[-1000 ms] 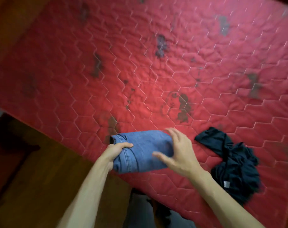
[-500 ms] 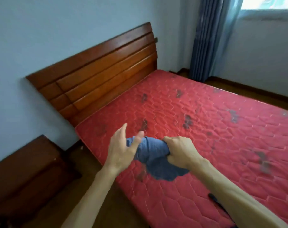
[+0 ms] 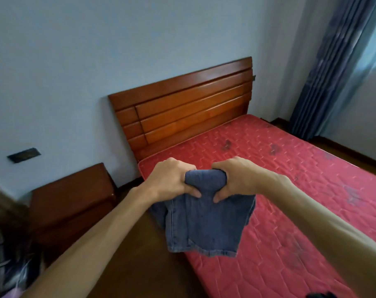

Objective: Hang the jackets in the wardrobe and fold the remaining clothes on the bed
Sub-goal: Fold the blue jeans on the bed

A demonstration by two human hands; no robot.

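Denim jeans [image 3: 204,229], blue, partly folded, held over red quilted mattress [image 3: 290,190] edge.
Top fold pinched by left hand [image 3: 172,181] and right hand [image 3: 236,179]; brown wooden headboard [image 3: 182,108] at 12 o'clock, blue curtain [image 3: 324,72] at 2.

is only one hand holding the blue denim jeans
No, both the left hand and the right hand grip the top of the blue denim jeans, which hang down below them.

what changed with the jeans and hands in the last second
The jeans were lifted off the red mattress, where they lay folded, and now hang partly unfolded. The left hand, open half a second ago, has taken a grip beside the right hand. The right hand keeps its hold; the mattress is unchanged.
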